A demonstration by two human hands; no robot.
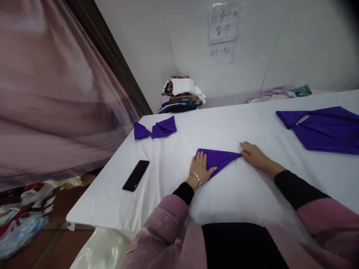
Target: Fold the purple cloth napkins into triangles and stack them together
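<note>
A pale grey panelled wall (pixel 134 41) is seen behind a long table (pixel 174 194) covered in smooth white cloth; the left of the view is filled by a sheer dusty-pink curtain (pixel 73 97). At the table's right, a large folded purple fabric piece (pixel 331 129) is laid out, cut off by the edge of the view. Against the wall, beyond the table's far edge, a heap of mixed folded clothes (pixel 182 95) is stacked.

The flat purple cloth triangle (pixel 221 157) is set on the table in front of the person, its narrow tip pointed right. Its left end is covered by the left hand (pixel 200 166), laid palm down with the fingers slightly parted and the thumb spread wide. Its right tip is met by the right hand (pixel 254 155), whose fingers are partly bent — whether the tip is pinched or only touched cannot be told.

Near the table's far left corner, a small folded purple cloth with a bow-like outline (pixel 164 127) is placed; nearer the person, a black rectangular phone (pixel 136 175) is laid aslant. A silvery bracelet (pixel 199 180) is worn on the left wrist.
</note>
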